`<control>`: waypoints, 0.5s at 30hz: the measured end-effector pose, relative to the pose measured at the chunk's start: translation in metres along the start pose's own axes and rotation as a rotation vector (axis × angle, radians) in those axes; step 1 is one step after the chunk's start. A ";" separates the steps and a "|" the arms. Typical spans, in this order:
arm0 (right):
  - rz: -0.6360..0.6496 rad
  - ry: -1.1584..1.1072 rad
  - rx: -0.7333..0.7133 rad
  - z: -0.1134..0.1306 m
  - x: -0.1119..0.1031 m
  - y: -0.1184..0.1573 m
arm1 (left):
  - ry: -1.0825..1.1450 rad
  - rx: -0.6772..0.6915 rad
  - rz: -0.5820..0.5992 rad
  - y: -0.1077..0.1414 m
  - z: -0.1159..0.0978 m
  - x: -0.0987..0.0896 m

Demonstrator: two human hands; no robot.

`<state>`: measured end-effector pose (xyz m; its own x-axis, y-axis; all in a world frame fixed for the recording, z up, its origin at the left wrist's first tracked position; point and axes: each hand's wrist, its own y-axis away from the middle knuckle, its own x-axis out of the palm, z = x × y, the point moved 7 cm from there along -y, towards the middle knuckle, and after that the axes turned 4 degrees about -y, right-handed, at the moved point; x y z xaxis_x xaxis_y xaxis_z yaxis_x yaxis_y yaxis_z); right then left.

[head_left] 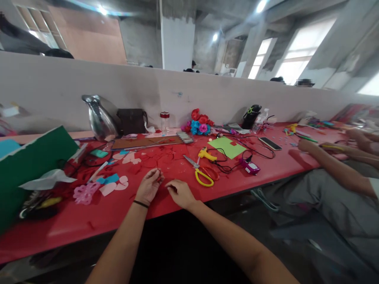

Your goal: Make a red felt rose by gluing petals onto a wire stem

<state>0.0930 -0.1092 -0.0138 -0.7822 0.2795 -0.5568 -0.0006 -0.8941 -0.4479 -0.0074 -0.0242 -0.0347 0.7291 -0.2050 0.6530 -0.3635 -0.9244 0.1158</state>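
Note:
Near the front edge of the red table [237, 177], my left hand [149, 185] has its fingers pinched on a small dark red piece that stands up from the fingertips. Just to its right is my right hand [181, 193], its fingers curled together; whatever they hold, if anything, is too small to name. The hands are a short gap apart. Scissors [204, 177] with yellow and orange handles lie right of my hands, beside a yellow glue gun [207, 154]. Red paper pieces [168, 156] are scattered beyond the hands.
Pink paper hearts [122, 184], a pink flower-shaped piece [85, 193] and a green board [35, 165] are at left. Green paper [227, 147], a purple box [251, 166] with cables and a phone [270, 143] lie right. A person's arm [334, 163] rests farther right.

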 end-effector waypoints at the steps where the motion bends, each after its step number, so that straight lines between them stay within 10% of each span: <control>1: -0.002 0.047 0.012 -0.002 -0.007 -0.003 | -0.004 -0.006 -0.010 0.000 0.000 0.000; 9: -0.111 0.670 0.494 -0.085 -0.140 -0.048 | 0.032 -0.011 -0.057 0.000 -0.002 -0.001; 15: 0.029 0.831 0.688 -0.142 -0.158 -0.062 | 0.081 0.016 -0.063 0.002 -0.002 -0.002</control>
<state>0.3047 -0.0479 0.0025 -0.1196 0.1735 -0.9775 -0.5416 -0.8366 -0.0822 -0.0106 -0.0252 -0.0345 0.7004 -0.1198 0.7036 -0.3087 -0.9397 0.1473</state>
